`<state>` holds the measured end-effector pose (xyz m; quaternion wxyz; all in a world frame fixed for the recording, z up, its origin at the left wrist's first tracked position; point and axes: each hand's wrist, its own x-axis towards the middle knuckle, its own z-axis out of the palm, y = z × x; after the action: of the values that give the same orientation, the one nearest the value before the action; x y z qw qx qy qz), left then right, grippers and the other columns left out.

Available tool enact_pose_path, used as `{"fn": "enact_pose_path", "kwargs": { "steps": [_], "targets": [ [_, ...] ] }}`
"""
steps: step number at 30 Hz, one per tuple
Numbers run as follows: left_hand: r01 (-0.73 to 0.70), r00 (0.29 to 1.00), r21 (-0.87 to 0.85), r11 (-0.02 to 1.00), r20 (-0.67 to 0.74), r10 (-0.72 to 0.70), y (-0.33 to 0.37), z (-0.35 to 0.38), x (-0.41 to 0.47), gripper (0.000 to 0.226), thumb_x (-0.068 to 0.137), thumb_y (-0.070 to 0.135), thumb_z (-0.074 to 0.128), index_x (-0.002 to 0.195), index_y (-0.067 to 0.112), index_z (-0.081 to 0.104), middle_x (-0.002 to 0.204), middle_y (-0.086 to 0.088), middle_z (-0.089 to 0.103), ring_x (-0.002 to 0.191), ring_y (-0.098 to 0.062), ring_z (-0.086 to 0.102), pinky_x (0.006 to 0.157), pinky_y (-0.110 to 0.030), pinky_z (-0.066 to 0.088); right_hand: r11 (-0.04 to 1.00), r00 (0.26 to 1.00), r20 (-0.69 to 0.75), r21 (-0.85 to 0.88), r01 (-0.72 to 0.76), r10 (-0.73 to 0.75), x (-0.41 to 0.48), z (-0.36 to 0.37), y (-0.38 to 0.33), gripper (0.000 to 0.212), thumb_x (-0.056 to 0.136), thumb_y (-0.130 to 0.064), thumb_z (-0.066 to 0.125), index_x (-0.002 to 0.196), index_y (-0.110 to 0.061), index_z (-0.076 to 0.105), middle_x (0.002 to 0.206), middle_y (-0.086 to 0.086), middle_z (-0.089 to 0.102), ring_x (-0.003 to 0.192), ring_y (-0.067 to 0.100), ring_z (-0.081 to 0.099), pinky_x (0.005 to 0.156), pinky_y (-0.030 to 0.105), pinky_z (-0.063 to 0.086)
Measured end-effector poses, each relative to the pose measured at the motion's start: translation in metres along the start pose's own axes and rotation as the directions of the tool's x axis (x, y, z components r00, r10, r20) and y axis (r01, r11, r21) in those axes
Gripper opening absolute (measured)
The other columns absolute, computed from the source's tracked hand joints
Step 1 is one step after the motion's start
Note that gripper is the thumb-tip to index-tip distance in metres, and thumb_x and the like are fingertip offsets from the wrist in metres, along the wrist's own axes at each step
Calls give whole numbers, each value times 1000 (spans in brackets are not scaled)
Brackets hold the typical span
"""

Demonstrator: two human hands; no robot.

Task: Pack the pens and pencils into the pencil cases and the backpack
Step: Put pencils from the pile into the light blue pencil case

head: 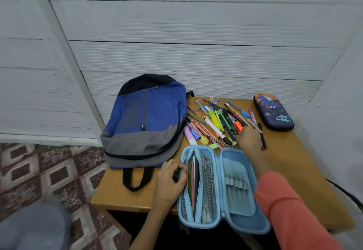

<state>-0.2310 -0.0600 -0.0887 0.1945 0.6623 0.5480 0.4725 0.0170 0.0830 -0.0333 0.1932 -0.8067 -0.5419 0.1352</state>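
At the 6 o'clock edge of the table (294, 163), in the head view, the light-blue pencil case (240, 173) lies unzipped and spread flat. Its left half has a mesh pocket with several pencils (193, 181) already slotted lengthwise. My left hand (170, 181) sits at 7 o'clock, fingers curled and pinching the case's left rim. My right hand (248, 137) is further out, towards 1 o'clock, at the near edge of the loose pile of pens (220, 120). Its fingers are closed round a black pen (262, 137) that runs down its outer side. A thin pencil may be caught in the same grip, but I cannot be sure. The hands are well apart.

The backpack (145, 120) lies flat at 10 o'clock and looks zipped. A dark printed pencil case (274, 112) rests closed at 2 o'clock.

I judge the pens light, stiff and smooth, so they will roll and slide over one another. I would take each one mid-barrel, or gather a few that lie parallel, rather than pinch a tip. The open case seems semi-rigid but light, so it needs steadying at the rim while pens go in.
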Motion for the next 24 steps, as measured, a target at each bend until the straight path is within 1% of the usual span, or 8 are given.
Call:
{"fn": "enact_pose_path", "kwargs": {
  "steps": [3,8,14,17,20,22,24],
  "targets": [
    [-1,1000,3,1000,4,1,0,0,1,9,80,24,55,80,23,63,86,15,59,86,-9,57,74,-29,49,999,1000,12,-42,0,1,-2,-1,-2,33,88,-21,69,112,1,62,108,19,66,102,34,62,83,38,51],
    [-11,1000,8,1000,6,11,0,0,0,9,81,24,55,80,23,63,85,15,59,86,-9,57,73,-28,49,996,999,41,-84,13,-10,-7,-2,-6,27,89,-14,67,108,4,60,104,19,67,98,34,64,78,37,51],
    [-2,1000,1,1000,10,2,0,0,0,8,81,24,55,80,23,63,86,16,59,87,-8,56,74,-29,49,998,998,61,-67,6,-2,-8,-4,-6,25,86,-10,68,105,5,61,104,22,67,98,36,64,74,35,50],
    [0,1000,2,1000,8,0,1,-1,-1,9,81,24,55,80,23,63,86,16,59,87,-8,56,74,-28,49,999,998,63,-44,7,-4,-10,-6,-6,26,84,-13,72,102,4,63,100,20,67,95,35,64,72,34,50],
    [10,1000,-1,1000,6,-10,2,-1,0,10,80,24,54,79,23,64,86,16,59,87,-8,56,75,-27,48,1000,997,71,-13,-4,5,-11,-6,-8,26,81,-16,75,95,3,64,93,19,68,87,33,65,63,30,46],
    [14,1000,0,1000,12,-14,2,-1,0,10,80,24,54,79,23,64,86,16,59,87,-7,56,75,-26,48,1000,998,64,-12,-17,18,-13,-7,-8,25,82,-19,74,93,1,63,89,15,67,83,31,64,60,28,43],
    [17,1000,7,1000,15,-17,2,-1,0,8,81,21,56,80,22,64,86,16,59,87,-7,56,75,-26,48,999,1000,21,-34,-14,15,-18,-10,-8,25,85,-24,70,95,-3,61,89,12,65,83,29,62,61,27,42]
  ]
}}
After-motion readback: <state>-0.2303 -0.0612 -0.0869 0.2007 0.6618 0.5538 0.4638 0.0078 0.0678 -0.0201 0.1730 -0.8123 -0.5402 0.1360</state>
